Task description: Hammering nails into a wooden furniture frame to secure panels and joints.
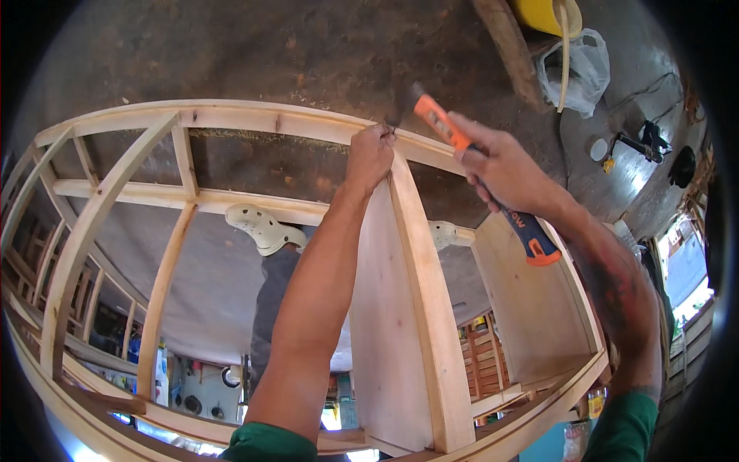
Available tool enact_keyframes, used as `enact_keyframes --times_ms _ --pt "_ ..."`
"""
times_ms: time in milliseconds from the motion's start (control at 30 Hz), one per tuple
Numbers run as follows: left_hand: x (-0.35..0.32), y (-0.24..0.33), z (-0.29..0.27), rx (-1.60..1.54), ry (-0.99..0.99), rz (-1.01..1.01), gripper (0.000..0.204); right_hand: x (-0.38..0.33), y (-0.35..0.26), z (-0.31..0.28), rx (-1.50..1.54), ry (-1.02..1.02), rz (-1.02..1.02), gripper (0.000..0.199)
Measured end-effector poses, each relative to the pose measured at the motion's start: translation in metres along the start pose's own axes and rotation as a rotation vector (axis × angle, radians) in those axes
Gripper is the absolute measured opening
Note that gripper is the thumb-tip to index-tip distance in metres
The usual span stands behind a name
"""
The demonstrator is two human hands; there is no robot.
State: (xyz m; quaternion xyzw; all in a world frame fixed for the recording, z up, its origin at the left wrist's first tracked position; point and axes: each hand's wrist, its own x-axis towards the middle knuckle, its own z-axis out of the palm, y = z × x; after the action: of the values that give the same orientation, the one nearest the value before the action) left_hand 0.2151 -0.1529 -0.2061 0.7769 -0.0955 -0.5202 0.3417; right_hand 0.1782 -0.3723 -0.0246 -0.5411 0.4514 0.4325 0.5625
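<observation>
In my right hand (504, 165) I grip a hammer (454, 135) with an orange and black handle. Its dark head is raised and blurred, apart from the wood. My left hand (372, 156) is pinched closed at the top rail of a pale wooden frame (277, 123), right where an upright post (422, 285) meets it. A thin dark thing that looks like a nail (393, 131) shows at those fingertips. Beside the post a wide pale panel (389, 316) runs down inside the frame.
My feet in cream clogs (262, 228) show among the frame's bars. Another board (531, 300) stands at the frame's right side. Beyond, on the dark floor, lie a plank (512, 50), a yellow bucket (546, 14), a clear plastic bag (581, 73) and a black tool (640, 146).
</observation>
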Motion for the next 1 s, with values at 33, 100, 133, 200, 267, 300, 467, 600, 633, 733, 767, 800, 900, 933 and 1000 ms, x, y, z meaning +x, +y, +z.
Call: enact_keyframes --times_ms 33,100,133,200,267,300,467,600,633,733,767,800,900,933,1000 --pt "-0.001 -0.001 0.001 -0.006 -0.002 -0.001 0.024 0.001 -0.001 0.001 0.023 0.064 -0.037 0.062" --pt "-0.002 -0.002 0.002 -0.024 0.009 -0.024 0.023 0.003 -0.002 0.003 0.045 0.249 -0.120 0.063" --pt "-0.002 -0.002 0.002 -0.035 0.017 -0.050 0.023 0.004 -0.002 0.004 0.083 0.246 -0.138 0.063" --pt "-0.002 -0.001 0.003 -0.041 0.033 -0.048 0.023 0.006 0.000 0.006 0.140 0.303 -0.174 0.064" --pt "0.000 0.001 0.002 -0.030 0.020 -0.003 0.023 0.006 0.002 0.005 -0.030 0.158 -0.106 0.064" --pt "0.001 0.002 0.001 -0.026 0.031 0.029 0.023 0.007 0.003 0.003 -0.118 0.057 -0.067 0.065" --pt "-0.003 0.001 -0.001 -0.012 0.003 -0.012 0.024 0.008 0.008 0.002 -0.029 0.207 -0.101 0.061" --pt "-0.002 -0.004 -0.001 -0.026 -0.007 -0.053 0.024 0.005 0.015 0.008 -0.071 0.108 0.032 0.062" --pt "0.000 -0.005 -0.001 -0.009 -0.011 -0.036 0.024 0.004 0.017 0.005 -0.135 -0.042 0.046 0.061" --pt "0.000 -0.001 -0.002 -0.051 -0.029 -0.036 0.031 -0.004 0.025 0.000 -0.248 0.063 -0.034 0.062" --pt "-0.002 0.003 -0.002 -0.067 0.010 -0.080 0.035 -0.006 0.027 0.002 -0.226 0.112 -0.055 0.063" --pt "-0.009 0.008 -0.003 -0.146 0.075 -0.086 0.041 -0.010 0.030 0.002 -0.172 0.153 -0.050 0.063" --pt "-0.041 0.028 -0.006 -0.393 0.001 -0.361 0.064 -0.019 0.034 0.006 0.055 0.253 0.009 0.064" --pt "-0.057 0.033 -0.009 -0.534 -0.279 -0.545 0.075 -0.021 0.035 0.007 0.050 0.271 0.015 0.064" --pt "-0.070 0.045 -0.012 -0.469 -0.249 -0.616 0.065 -0.023 0.038 0.008 0.089 0.275 0.067 0.065"
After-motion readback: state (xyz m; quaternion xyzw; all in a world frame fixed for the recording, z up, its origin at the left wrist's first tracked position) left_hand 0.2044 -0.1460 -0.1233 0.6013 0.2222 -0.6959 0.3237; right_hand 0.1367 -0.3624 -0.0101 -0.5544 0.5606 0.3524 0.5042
